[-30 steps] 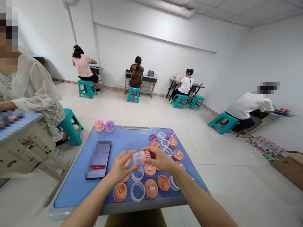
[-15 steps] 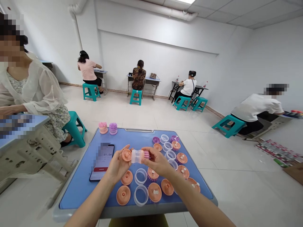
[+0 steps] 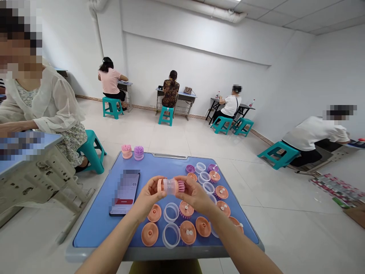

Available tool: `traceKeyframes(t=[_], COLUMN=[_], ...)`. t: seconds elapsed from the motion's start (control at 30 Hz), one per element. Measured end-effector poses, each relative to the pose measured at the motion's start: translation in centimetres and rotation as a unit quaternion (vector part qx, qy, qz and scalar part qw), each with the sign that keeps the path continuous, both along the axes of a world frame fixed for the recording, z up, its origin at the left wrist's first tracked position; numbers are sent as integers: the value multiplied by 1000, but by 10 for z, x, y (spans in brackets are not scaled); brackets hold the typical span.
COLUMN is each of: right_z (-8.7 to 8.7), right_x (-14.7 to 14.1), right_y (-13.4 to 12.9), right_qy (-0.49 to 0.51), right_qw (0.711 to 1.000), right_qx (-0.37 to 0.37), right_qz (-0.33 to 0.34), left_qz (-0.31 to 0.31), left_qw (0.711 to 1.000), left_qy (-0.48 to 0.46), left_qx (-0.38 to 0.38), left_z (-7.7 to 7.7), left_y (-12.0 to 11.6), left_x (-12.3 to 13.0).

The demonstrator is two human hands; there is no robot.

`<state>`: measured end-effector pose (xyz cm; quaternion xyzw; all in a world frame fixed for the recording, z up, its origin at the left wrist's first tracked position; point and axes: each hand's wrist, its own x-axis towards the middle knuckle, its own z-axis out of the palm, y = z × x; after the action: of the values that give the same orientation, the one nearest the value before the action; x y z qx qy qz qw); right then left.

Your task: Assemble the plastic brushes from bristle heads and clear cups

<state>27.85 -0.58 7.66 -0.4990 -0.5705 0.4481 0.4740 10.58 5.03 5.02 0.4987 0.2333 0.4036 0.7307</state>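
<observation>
Both my hands hold one brush assembly (image 3: 171,186) above the blue desktop (image 3: 94,232). It is a clear plastic cylinder with pink bristles at the right end and a peach cap (image 3: 159,185) at the left end. My left hand (image 3: 148,198) grips the cap end, and my right hand (image 3: 194,195) wraps the bristle end, hiding part of the bristles. Below them lie loose peach discs (image 3: 149,234), clear plastic rings (image 3: 171,235) and pink bristle heads (image 3: 185,210). A phone (image 3: 124,194) lies left of my left hand, its screen blurred.
Pink (image 3: 127,151) and purple (image 3: 138,153) finished brushes stand beyond the desktop's far edge. A co-worker (image 3: 42,102) sits at a desk on my left. Other people sit on teal stools at desks along the walls. Printed sheets (image 3: 333,190) lie on the floor at right.
The peach cap now sits edge-on at the cylinder's left end, and my hands are closer together. The whole scene has shifted slightly right in view.
</observation>
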Motion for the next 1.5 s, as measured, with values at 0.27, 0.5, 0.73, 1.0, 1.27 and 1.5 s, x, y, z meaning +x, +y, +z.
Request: traceKeyframes(t=[0.27, 0.5, 0.73, 1.0, 1.27, 1.5], right_z=[2, -16, -23, -17, -14, -14], right_x=[5, 16, 19, 16, 15, 12], right_y=[-4, -10, -10, -11, -13, -11], right_qy=[64, 71, 59, 49, 49, 54], right_qw=[998, 997, 998, 998, 998, 998], right_qx=[3, -32, -29, -28, -45, -28], right_qz=[28, 12, 13, 12, 19, 19], left_qz=[-14, -13, -3, -7, -9, -15], left_qw=[999, 995, 994, 995, 993, 993], left_qy=[0, 30, 33, 21, 26, 32], left_qx=[39, 90, 102, 100, 111, 110], left_z=[2, 2, 0, -9, -7, -7], left_y=[-8, -14, -14, -10, -10, -9], left_x=[1, 0, 0, 3, 1, 1])
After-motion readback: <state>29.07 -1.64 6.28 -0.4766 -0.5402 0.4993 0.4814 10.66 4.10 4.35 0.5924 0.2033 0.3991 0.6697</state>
